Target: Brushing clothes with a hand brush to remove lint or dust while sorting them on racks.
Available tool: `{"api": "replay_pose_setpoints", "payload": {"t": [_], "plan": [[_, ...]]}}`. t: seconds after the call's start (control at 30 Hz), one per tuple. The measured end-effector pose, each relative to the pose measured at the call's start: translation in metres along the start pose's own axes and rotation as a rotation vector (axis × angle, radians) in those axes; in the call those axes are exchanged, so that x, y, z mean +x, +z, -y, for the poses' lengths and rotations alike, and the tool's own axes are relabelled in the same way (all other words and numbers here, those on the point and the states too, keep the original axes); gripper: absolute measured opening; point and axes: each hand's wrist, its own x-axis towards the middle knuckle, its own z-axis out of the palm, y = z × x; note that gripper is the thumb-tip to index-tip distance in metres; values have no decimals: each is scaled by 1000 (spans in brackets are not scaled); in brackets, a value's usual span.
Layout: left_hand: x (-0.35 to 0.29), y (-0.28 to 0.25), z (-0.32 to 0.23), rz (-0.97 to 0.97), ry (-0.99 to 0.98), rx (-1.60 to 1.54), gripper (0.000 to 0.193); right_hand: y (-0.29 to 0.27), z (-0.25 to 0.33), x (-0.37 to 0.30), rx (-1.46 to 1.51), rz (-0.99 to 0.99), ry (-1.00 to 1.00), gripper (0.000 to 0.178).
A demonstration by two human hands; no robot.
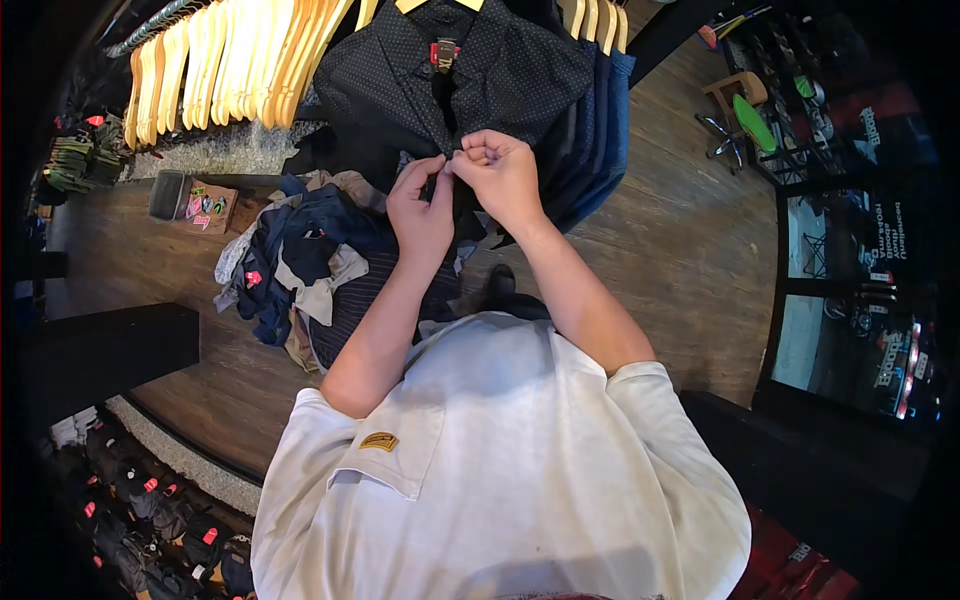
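A dark, dotted collared shirt hangs in front of me on a pale wooden hanger. Its collar is open, and a label shows inside the neck. My left hand pinches the front edge of the shirt below the collar. Right beside it, my right hand pinches the same placket, thumb and forefinger together and the other fingers curled. The fingertips of both hands nearly meet there. Whatever small part lies between them, perhaps a button, is hidden.
Bare wooden hangers line the rail at the left; dark and blue garments hang at the right. A heap of clothes lies low on the left, near a grey bin. A green-seated chair stands far right.
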Motion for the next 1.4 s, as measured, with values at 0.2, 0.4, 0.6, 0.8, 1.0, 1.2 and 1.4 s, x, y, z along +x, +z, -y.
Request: {"api": "replay_pose_setpoints", "payload": {"t": [0.2,0.4,0.6,0.8,1.0,1.2,1.4], "plan": [[4,8,3,-23,-341,-377,16,10,2,-7,-197,-147,-112,12],[9,11,6,24,-517,-543,20,11,-3,-7,-448,-251,-354,16],[10,11,-14,73,-592,-703,16,4,10,-15,-701,-207,-504,15],[21,3,-2,79,-701,-855,14,13,17,-24,-600,-159,-551,16],[30,0,-12,36,-801,-893,16,13,9,-36,-524,-129,-516,21],[23,3,1,71,-598,-604,19,2,-1,-24,24,-123,-18,18],[22,6,4,66,-441,-482,22,-1,-3,-14,195,-23,177,24]]}}
